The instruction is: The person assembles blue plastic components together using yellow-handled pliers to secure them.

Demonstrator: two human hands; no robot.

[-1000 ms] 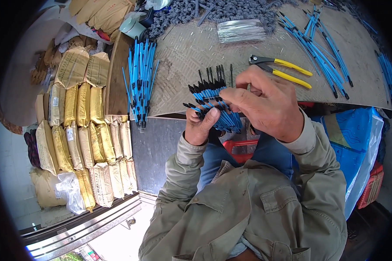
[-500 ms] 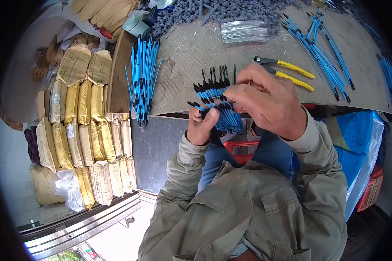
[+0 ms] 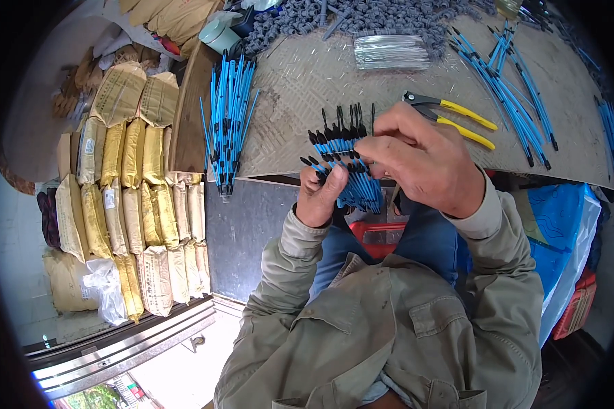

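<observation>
The desk (image 3: 286, 88) was the largest thing, spreading across the top, its near edge just beyond the hands. To the left stood a stack of sacks (image 3: 133, 177), tan and yellow, piled in rows. A blue sheet (image 3: 559, 218) hung at the right, below the desk's edge, and a heap of grey pieces (image 3: 368, 15) covered the desk's far side. One bundle of blue rods (image 3: 230, 123) with black ends lay at the desk's left; a looser group of blue rods (image 3: 498, 82) lay at its right.

The right hand (image 3: 430, 160) was raised over the near edge, its thumb and forefinger brought close together at the right side of the held cluster; I could not tell whether that grip was clamped on a single rod. The left hand (image 3: 320, 199) had its grip closed around the cluster of blue rods (image 3: 361, 191), thumb across the front. The cluster was in front of the near edge, above the lap, its black tips pointing up. Yellow-handled pincers (image 3: 467, 113) lay just beyond the right hand, and a flat bunch of thin silver strips (image 3: 392, 52) rested beside the grey heap
</observation>
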